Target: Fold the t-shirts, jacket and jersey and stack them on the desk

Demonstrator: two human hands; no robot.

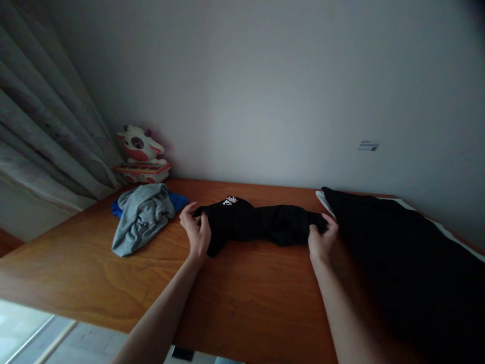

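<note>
My two bare forearms reach forward over a wooden table (231, 308). My left hand (196, 233) has the left end of a black garment (261, 223) between thumb and fingers; my right hand (323, 239) pinches its right end. The garment lies on the tabletop straight between my hands, its long axis running side to side across my view, so neither hand is clearly nearer. A white printed mark (230, 200) shows on its far edge, toward the left. Just beyond my right hand, a large black cloth (405, 253) with white edging spreads over the table's right side. Left of my left hand sits a crumpled grey cloth (146, 215) over a blue one (178, 200). Farther back, a cow-shaped toy (138, 146) stands near a pale curtain (49, 126), against a plain wall (246, 101).
</note>
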